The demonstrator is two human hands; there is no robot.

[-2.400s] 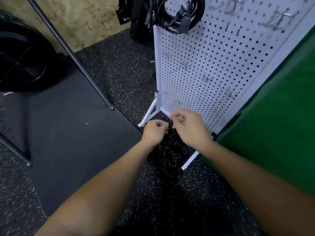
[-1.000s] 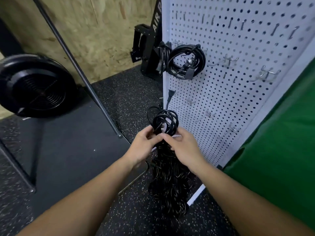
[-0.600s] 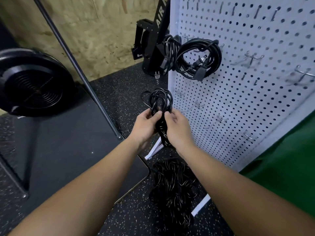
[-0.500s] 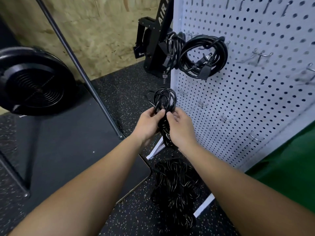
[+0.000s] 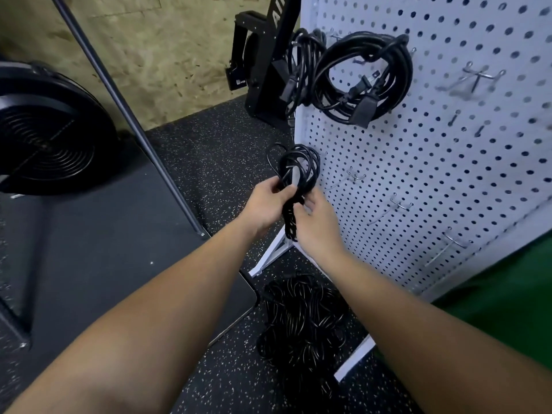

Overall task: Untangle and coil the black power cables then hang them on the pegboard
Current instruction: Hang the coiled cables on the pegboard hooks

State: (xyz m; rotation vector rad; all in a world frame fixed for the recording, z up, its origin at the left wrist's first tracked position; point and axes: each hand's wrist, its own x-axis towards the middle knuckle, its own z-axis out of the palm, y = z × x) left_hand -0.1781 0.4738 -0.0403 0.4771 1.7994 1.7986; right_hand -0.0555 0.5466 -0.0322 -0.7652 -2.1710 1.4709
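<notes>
Cable bundle (image 5: pixel 294 186): light, floppy, I judged; loops wanted to spring apart.
Left hand (image 5: pixel 264 204): gripped its waist.
Right hand (image 5: pixel 316 219): fingers curled round it below.

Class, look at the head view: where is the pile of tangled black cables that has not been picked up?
The tangled cable pile lies on the speckled floor at lower centre, at the foot of the white pegboard, below both hands.
</notes>
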